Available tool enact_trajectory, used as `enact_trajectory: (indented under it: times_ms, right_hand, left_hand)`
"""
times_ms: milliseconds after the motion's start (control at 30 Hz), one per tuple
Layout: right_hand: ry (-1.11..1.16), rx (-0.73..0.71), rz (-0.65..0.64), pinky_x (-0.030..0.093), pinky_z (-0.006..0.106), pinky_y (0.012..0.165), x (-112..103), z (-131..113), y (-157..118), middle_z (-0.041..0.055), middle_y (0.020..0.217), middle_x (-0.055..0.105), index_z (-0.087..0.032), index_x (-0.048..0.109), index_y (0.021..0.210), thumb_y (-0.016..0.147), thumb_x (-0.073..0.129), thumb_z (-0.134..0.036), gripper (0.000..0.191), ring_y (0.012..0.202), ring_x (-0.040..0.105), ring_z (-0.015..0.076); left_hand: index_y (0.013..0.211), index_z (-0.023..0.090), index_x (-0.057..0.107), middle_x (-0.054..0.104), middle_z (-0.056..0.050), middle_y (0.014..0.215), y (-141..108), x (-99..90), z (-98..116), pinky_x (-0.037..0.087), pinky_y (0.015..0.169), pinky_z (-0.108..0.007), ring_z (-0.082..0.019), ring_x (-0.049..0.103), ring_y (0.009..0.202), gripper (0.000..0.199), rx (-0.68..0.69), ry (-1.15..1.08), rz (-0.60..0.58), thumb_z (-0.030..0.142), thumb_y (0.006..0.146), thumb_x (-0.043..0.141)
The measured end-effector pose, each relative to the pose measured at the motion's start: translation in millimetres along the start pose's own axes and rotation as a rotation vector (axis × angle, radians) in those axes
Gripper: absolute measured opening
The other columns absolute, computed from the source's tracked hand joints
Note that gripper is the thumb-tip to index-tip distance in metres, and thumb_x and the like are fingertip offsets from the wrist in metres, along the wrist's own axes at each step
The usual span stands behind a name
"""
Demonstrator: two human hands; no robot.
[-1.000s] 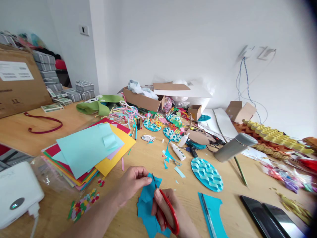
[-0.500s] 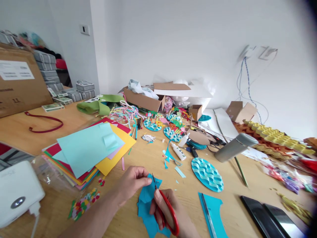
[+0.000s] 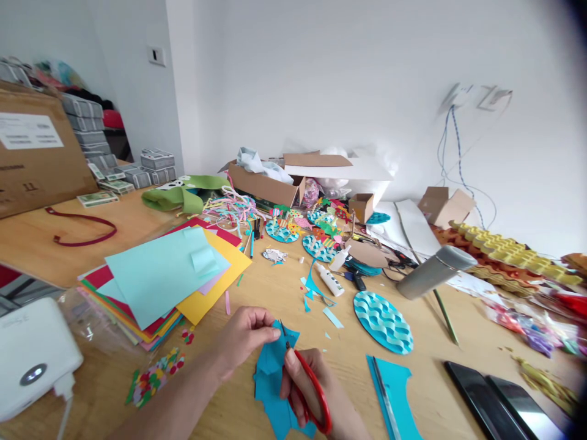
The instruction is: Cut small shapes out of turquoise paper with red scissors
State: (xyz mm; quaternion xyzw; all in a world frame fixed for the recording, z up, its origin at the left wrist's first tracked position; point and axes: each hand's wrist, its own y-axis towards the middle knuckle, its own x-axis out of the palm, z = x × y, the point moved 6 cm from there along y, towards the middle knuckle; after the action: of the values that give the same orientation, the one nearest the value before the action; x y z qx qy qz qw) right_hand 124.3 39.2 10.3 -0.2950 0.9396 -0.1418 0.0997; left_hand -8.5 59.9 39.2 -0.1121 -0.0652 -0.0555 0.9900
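My left hand (image 3: 250,335) pinches the upper left edge of a small piece of blue paper (image 3: 270,356) between thumb and fingers. In my right hand (image 3: 312,382) are scissors with red handles (image 3: 320,391), their dark blades meeting the paper close to my left thumb. Beneath both hands lies more jagged-edged blue paper (image 3: 277,406) on the wooden table. To the right rests another blue paper piece (image 3: 401,391) with a curved side and a thin silvery strip (image 3: 387,400) across it.
A stack of coloured paper (image 3: 156,275) lies left, with small paper dots (image 3: 156,376) before it. Ahead are a white glue bottle (image 3: 330,281) and an oval with wavy blue strips (image 3: 383,322). A grey flask (image 3: 435,272) and dark phones (image 3: 486,397) sit right.
The scissor blades look slightly closer together, and the red handles have shifted a little in my right hand. My left hand keeps its pinch on the paper.
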Motion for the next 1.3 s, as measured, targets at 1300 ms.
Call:
enact_trajectory:
  times_ms: [1300]
  right_hand:
    - [-0.028,0.022,-0.027,0.023,0.018,0.032,2.1,-6.2,-2.1,-0.0032,0.035,0.044,-0.015,0.057,0.057,0.076,0.039,-0.080,0.071,0.027,0.030,0.0045]
  left_hand:
    - [0.056,0.017,0.053,0.045,0.005,0.054,0.3,3.2,0.6,0.028,0.059,-0.026,-0.011,0.035,0.057,0.023,-0.020,-0.017,-0.100,0.035,0.061,0.066]
